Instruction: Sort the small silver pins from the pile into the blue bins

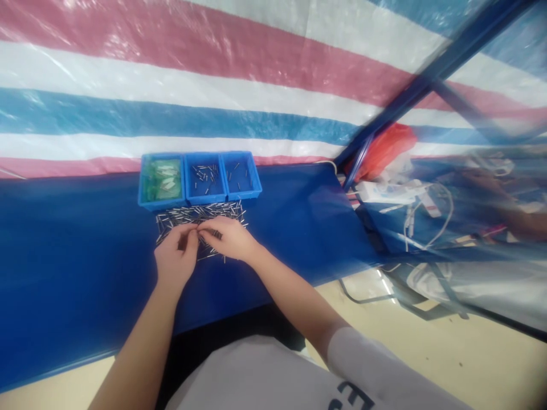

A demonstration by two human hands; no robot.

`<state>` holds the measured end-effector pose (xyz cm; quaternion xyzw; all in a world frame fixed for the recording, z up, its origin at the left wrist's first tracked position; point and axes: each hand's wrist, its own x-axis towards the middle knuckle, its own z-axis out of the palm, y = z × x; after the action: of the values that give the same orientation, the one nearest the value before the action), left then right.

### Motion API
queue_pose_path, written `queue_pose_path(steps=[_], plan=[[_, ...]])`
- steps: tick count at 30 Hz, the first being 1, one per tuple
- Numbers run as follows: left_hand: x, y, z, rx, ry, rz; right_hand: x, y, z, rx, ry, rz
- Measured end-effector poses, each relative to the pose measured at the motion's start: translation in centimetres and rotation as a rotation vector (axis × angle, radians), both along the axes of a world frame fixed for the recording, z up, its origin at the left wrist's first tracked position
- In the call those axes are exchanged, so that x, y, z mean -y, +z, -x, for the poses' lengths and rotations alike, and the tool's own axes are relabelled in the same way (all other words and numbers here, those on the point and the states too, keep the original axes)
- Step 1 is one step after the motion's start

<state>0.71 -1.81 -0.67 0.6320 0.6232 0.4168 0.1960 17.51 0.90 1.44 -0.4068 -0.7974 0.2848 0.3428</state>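
Note:
My left hand (pixel 177 250) and my right hand (pixel 228 236) meet over a spread of thin silvery metal pins (pixel 188 214) on the blue table. Both hands are closed in a pinch, thumbs and forefingers almost touching. Whatever lies between the fingertips is too small to make out. Just beyond the pins stand three joined blue bins. The left bin (pixel 162 203) has small clear bags on a green lining. Several loose pins lie in the middle bin (pixel 205 199), and a few more in the right bin (pixel 243 194).
The blue table (pixel 307 228) runs along a striped plastic sheet (pixel 256 68). To the right rises a blue metal frame (pixel 384 108). Behind it are a red bag (pixel 388 149), a white power strip (pixel 388 192) and cables, partly blurred.

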Motion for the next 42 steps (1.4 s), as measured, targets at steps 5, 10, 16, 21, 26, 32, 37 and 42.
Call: queue_pose_path(steps=[5, 10, 16, 21, 26, 32, 37, 42], plan=[[0.05, 0.09, -0.05, 0.008, -0.006, -0.007, 0.0, 0.03, -0.05, -0.01, 0.009, -0.004], [0.03, 0.15, -0.07, -0.002, -0.005, 0.012, -0.05, -0.02, -0.09, 0.003, 0.008, 0.003], [-0.02, -0.01, 0.0, 0.003, -0.003, 0.016, -0.07, -0.04, -0.09, 0.003, 0.011, -0.015], [-0.04, -0.15, -0.01, -0.007, -0.008, 0.012, -0.04, -0.08, -0.11, 0.02, 0.005, -0.023], [-0.03, -0.14, 0.0, -0.003, -0.003, 0.017, -0.08, -0.09, -0.17, 0.035, 0.008, -0.016], [-0.03, -0.21, 0.03, -0.002, -0.001, 0.016, -0.04, 0.09, -0.13, 0.036, 0.013, -0.002], [-0.06, -0.24, 0.05, -0.002, -0.003, 0.015, 0.02, 0.15, -0.1, 0.044, 0.008, 0.006], [-0.03, -0.23, 0.04, 0.005, -0.005, 0.027, -0.01, 0.19, -0.17, 0.036, 0.014, 0.002]])
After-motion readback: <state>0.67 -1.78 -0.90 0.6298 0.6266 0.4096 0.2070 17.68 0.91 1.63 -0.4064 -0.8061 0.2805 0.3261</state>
